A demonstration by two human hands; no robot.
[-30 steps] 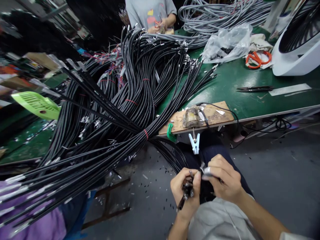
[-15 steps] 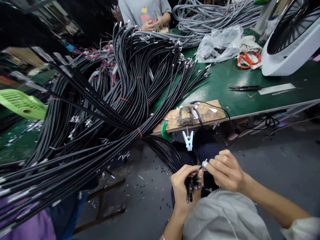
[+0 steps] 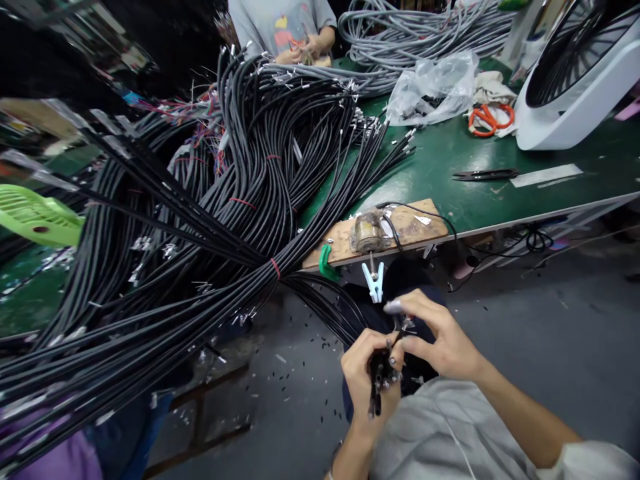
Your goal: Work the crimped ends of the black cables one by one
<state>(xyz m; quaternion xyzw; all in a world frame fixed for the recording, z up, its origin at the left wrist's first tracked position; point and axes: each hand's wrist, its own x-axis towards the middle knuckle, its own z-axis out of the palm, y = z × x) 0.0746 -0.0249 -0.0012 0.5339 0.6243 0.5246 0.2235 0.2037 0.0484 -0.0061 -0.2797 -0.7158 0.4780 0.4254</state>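
Note:
My left hand (image 3: pixel 364 367) is wrapped round a bunch of black cables (image 3: pixel 379 383), whose cut ends stick out of the fist over my lap. My right hand (image 3: pixel 435 333) is just right of it, thumb and index finger spread apart around a cable end with frayed, shiny strands (image 3: pixel 407 325). A pale covering sits on a fingertip of that hand. Just beyond the hands, a light-blue clip (image 3: pixel 373 281) is on the shaft of a small motor (image 3: pixel 369 232), which is mounted on a wooden board (image 3: pixel 420 233).
A large heap of black cables (image 3: pixel 240 220) covers the left of the green table (image 3: pixel 465 203). Orange-handled scissors (image 3: pixel 491 120), a plastic bag (image 3: pixel 433 87), tweezers (image 3: pixel 485 175) and a white fan (image 3: pixel 565 100) lie right. A person in grey (image 3: pixel 283 27) works opposite.
My right hand has moved left, closer to my left hand, and its thumb and index finger have spread. The view has shifted slightly.

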